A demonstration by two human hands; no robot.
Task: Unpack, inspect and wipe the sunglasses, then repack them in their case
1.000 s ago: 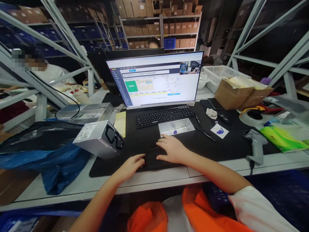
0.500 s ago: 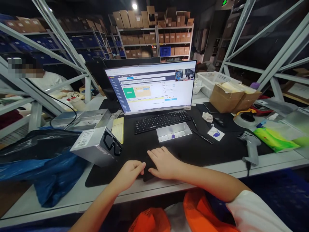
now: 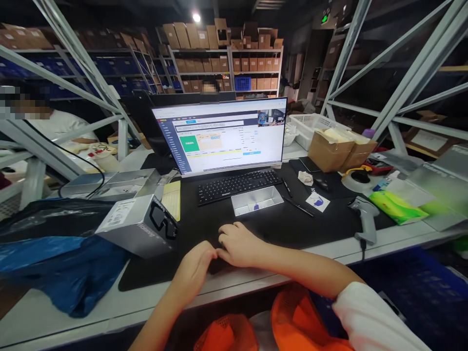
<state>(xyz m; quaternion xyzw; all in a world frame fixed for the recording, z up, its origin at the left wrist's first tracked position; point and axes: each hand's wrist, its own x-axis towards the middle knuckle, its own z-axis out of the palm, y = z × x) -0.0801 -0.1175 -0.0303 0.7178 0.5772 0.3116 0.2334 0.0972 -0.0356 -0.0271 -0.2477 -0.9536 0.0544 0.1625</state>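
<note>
At the front edge of the black desk mat [image 3: 197, 224], my left hand [image 3: 193, 269] is closed, thumb against curled fingers. My right hand [image 3: 244, 246] lies just right of it, fingers bent, its thumb tip meeting the left hand. Something dark sits under and between the two hands; against the black mat I cannot make out what it is. Beyond my hands lies an open silver box tray [image 3: 239, 208] with a small purple mark inside. To the left, a silver box [image 3: 127, 234] with a picture of dark glasses stands tilted on the mat.
A keyboard [image 3: 237, 187] lies below the monitor [image 3: 223, 141]. At right are a pen [image 3: 300, 207], a card [image 3: 317, 201], a mouse [image 3: 321, 183], a barcode scanner [image 3: 365, 219] and a green packet [image 3: 397, 207]. Blue plastic bags [image 3: 73, 278] cover the left side. A person sits beyond, left.
My hands have drawn together until they touch, and the fingers of the right hand have curled more. The view has shifted slightly to the right.
</note>
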